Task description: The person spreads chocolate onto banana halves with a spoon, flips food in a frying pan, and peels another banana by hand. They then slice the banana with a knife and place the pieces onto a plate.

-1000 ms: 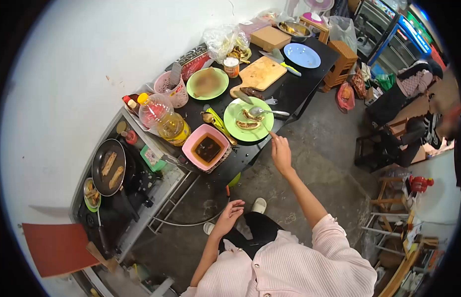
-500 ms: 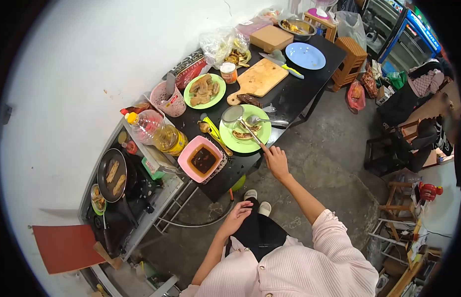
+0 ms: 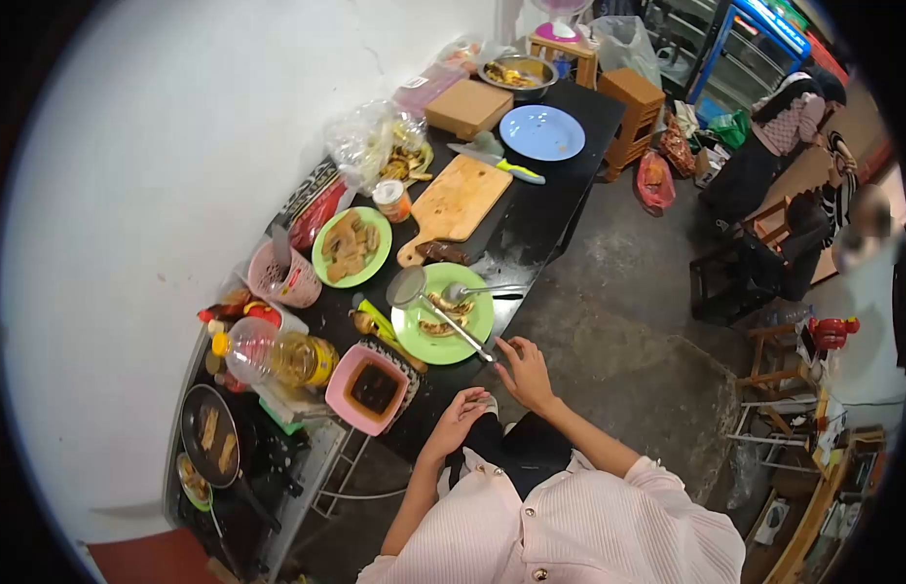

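Observation:
On the green plate near the table's edge lie brown food pieces, a spoon and a small round strainer, whose handle points toward me. My right hand is just beyond the handle's end, fingers apart, with nothing in it. My left hand hovers in front of my body, near the table's front edge, its fingers loosely stretched and holding nothing. Left of the plate stands a pink bowl of dark liquid. A yellow-handled utensil lies between bowl and plate.
Farther along the table are a plate of fried pieces, a cutting board, a knife and a blue plate. At left, an oil bottle stands near a frying pan. Another person is at the right.
My right hand has let go of the strainer's handle and drawn back toward me. The strainer now rests on the green plate. The whole view has shifted with my head.

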Demonstrator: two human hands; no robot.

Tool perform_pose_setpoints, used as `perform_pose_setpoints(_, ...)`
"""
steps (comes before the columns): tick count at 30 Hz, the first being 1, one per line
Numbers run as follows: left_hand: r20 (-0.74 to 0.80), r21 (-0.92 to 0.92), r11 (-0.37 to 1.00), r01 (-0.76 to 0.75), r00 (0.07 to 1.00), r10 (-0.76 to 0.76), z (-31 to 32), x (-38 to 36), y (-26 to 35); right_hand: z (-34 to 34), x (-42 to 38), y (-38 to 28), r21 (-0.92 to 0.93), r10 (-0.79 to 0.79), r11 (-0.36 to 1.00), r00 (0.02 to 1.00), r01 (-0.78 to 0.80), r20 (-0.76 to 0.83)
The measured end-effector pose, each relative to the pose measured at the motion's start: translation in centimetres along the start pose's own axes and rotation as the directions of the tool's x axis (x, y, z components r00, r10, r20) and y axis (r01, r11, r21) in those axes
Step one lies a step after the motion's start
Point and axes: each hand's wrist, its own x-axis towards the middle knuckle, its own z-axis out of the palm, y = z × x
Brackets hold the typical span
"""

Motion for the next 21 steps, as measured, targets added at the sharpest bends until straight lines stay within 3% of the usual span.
perform_pose_setpoints(3, 0.052, 0.089, 0.995, 0.045, 0.997, -0.050, 0.5, 2.5, 2.3, -2.3, 0.3, 0.9, 0.080, 0.111, 0.991, 0.988, -0.103, -0.110)
perform_pose_setpoints(9, 0.162, 0.176, 0.983, -0.055, 0.986, 0.026, 4.8, 10.0, 5.9, -9.7, 4.3, 7.7, 0.235, 0.281, 0.945, 0.931, -0.227, -0.231)
perform_pose_setpoints(11, 0.166, 0.168, 0.974, -0.152, 0.978, 0.124, 7.0, 13.4, 6.0, -12.3, 5.9, 11.4, 0.247, 0.303, 0.940, 0.911, -0.236, -0.281)
perform_pose_setpoints(15, 0.065, 0.293, 0.938, -0.183, 0.983, 0.171, 13.1, 20.8, 6.9, -17.8, 9.1, 18.5, 0.258, 0.319, 0.931, 0.917, -0.257, -0.237)
perform_pose_setpoints(16, 0.049, 0.235, 0.954, -0.185, 0.983, 0.179, 14.6, 22.9, 6.3, -19.2, 9.7, 20.0, 0.256, 0.306, 0.934, 0.928, -0.249, -0.214)
perform_pose_setpoints(18, 0.087, 0.253, 0.940, -0.228, 0.973, 0.212, 17.6, 26.4, 6.8, -21.3, 10.7, 23.2, 0.208, 0.221, 0.962, 0.950, -0.176, -0.220)
perform_pose_setpoints(21, 0.170, 0.306, 0.906, -0.292, 0.953, 0.250, 21.4, 29.6, 9.2, -24.3, 12.0, 27.8, 0.141, 0.187, 0.975, 0.979, -0.173, -0.087)
